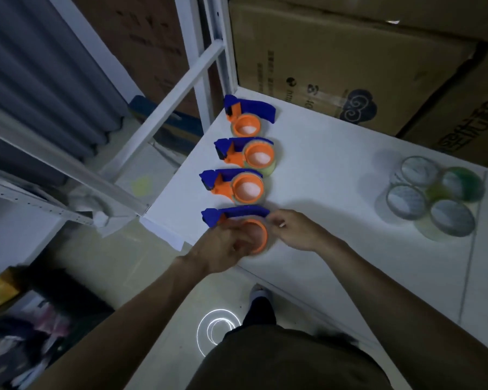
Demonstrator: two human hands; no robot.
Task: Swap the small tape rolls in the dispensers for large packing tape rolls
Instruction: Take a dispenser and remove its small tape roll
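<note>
White tabletop carried four blue-and-orange tape dispensers in a single row along its left side, running from the far edge toward the person. Farthest dispenser lay with its blue handle pointing right; the second dispenser and third dispenser lay just behind one another, each with an orange hub holding a thin clear roll. Nearest dispenser sat at the tabletop's near edge and was the one being handled.

Left hand covered the left part of that dispenser's orange hub, its grip curled round the hub side of the tool — motion blur hid the exact finger placement. Right hand lay just right of the same dispenser, thumb and forefinger pinched together at the rim of the roll; whether they held a tape end or the roll edge itself could not be told (the spot was blurred).

Four large packing tape rolls stood in a tight cluster on the right side of the tabletop, well apart from the dispensers, touching one another; one showed a green tint, the others looked clear with grey cores.

Brown cardboard boxes were stacked behind the tabletop. White shelf framing rose at left. Pale floor showed a ring-shaped light reflection near the person's foot.
</note>
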